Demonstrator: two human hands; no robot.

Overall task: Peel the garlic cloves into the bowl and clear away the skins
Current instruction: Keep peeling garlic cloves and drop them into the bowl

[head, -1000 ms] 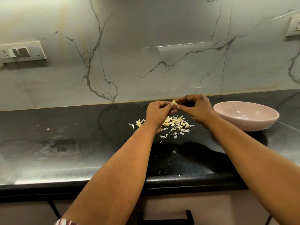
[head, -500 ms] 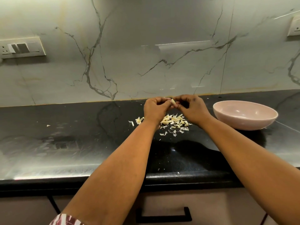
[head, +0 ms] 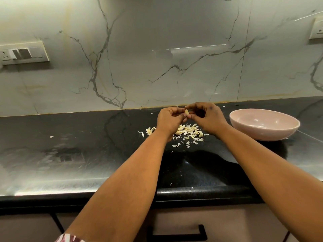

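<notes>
Two hands are meeting above the counter (head: 73, 154) and pinching one clove (head: 186, 112) between them. Fingers of the left hand (head: 168, 120) are curling around its lower end, and fingers of the right hand (head: 208, 117) are curling around its top. Just below the hands, a pile (head: 187, 132) of cloves and skins is lying on the counter. Near the right hand, to its right, a pink bowl (head: 264, 124) is standing.

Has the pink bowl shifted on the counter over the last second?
No. The pink bowl sits in the same spot relative to the pile of garlic skins and the counter's back edge; small frame differences come from head camera movement.
</notes>
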